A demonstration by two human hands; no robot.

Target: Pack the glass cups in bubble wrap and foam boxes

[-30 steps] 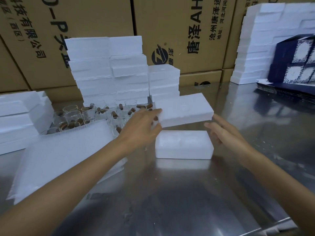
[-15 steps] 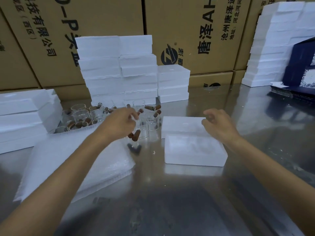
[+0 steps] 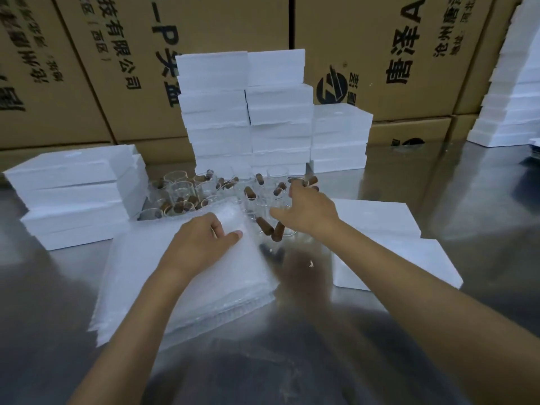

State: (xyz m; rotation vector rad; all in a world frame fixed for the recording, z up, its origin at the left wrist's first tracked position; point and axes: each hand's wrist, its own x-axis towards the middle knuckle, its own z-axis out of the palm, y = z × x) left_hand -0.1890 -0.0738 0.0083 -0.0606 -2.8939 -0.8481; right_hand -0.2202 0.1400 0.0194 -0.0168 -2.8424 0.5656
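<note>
While my left hand (image 3: 204, 244) pinched the limp top bubble wrap (image 3: 187, 276) sheet's far corner, my right hand (image 3: 306, 211), fingers loosely spread, reached over the fragile, slippery-looking glass cups (image 3: 257, 197), best gripped by their brown handles.

cardboard cartons (image 3: 365, 54) behind table: black print "唐泽", "有限公司", "沧州", round logo (image 3: 331, 86).

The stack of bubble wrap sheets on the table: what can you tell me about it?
The stack of bubble wrap sheets is whitish, translucent plastic with a bubbled texture, many layers lying flat on the shiny metal table, edges slightly fanned. The left hand pinches the top sheet's far corner, lifting it. Glass cups stand just behind.
</note>
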